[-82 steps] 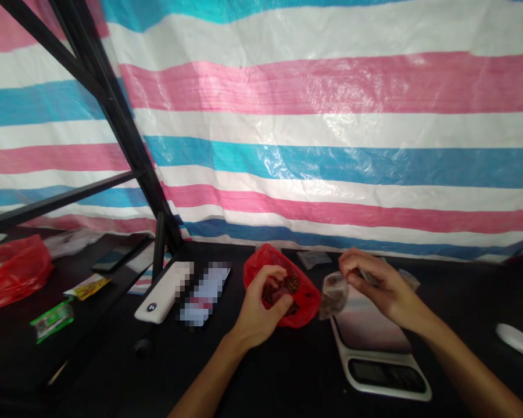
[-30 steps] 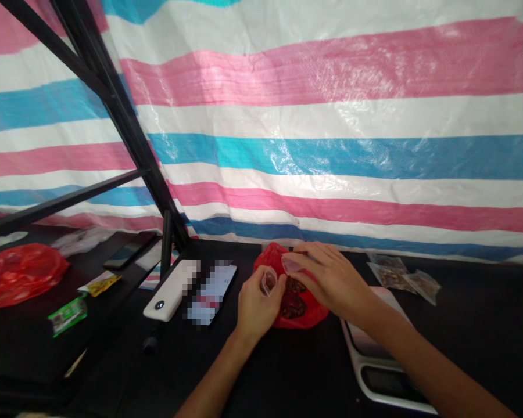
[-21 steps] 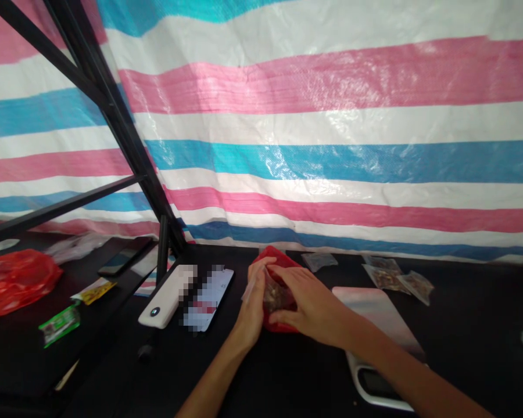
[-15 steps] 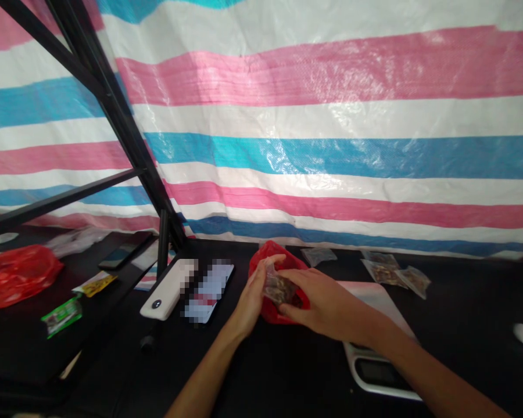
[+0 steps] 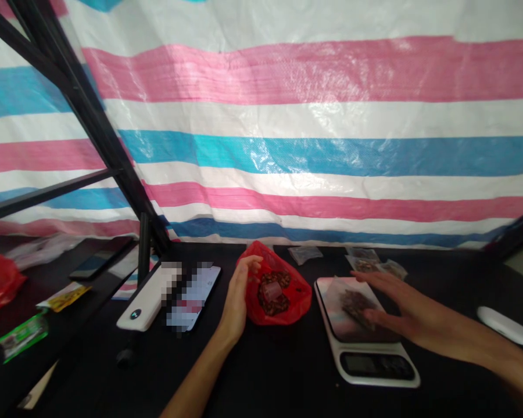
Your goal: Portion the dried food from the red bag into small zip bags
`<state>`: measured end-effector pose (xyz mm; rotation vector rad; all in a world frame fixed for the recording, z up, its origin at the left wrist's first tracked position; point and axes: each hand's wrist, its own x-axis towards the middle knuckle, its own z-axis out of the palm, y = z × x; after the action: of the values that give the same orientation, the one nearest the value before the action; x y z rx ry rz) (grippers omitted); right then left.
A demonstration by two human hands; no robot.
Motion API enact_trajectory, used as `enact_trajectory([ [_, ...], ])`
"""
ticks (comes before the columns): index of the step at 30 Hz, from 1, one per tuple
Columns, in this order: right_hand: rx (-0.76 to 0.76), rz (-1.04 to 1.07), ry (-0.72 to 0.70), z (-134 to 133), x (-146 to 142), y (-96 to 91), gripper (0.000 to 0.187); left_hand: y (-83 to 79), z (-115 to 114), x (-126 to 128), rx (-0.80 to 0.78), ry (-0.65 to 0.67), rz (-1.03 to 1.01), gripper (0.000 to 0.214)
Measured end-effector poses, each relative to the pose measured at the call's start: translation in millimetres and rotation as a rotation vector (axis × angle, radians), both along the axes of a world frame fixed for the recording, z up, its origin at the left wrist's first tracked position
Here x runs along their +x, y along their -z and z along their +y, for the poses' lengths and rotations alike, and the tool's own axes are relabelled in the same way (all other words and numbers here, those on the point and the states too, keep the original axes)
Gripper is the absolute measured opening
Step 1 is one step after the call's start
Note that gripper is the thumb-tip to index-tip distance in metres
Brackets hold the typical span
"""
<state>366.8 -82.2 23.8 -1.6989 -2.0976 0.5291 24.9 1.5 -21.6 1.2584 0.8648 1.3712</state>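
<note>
In the head view, the left hand (image 5: 237,296) is at the left edge of an open red plastic bag (image 5: 295,302) on a black bench (image 5: 283,371); its fingers are loosely curved and grip nothing. Inside the bag, a small translucent pinkish cup (image 5: 271,291) lies among dark brown pieces (image 5: 275,306).

The right hand (image 5: 401,305) is over a white digital scale (image 5: 344,351), fingers and thumb spread apart around a small clear plastic bag of brown bits (image 5: 353,302). That bag lies on the shiny rectangular weighing plate (image 5: 331,310); whether the fingertips touch it, I cannot tell.

Behind the scale lie several similar clear packets (image 5: 365,262), near a red, white and blue striped plastic sheet (image 5: 287,151). A phone with a lit screen (image 5: 198,296) lies left of the left hand, next to a white oblong device (image 5: 143,305). A white rounded object (image 5: 504,325) rests farther right.
</note>
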Motion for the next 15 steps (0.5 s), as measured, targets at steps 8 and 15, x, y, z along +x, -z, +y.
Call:
enact_trajectory([
  [8, 0.610, 0.294, 0.360, 48.5, 14.8, 28.3, 0.036, -0.4, -1.2, 0.0, 0.199, -0.206, 0.264, 0.037],
  [15, 0.613, 0.232, 0.309, 38.9, 12.2, 42.4, 0.031, -0.3, -0.3, -4.6, 0.359, -0.295, 0.413, 0.026],
])
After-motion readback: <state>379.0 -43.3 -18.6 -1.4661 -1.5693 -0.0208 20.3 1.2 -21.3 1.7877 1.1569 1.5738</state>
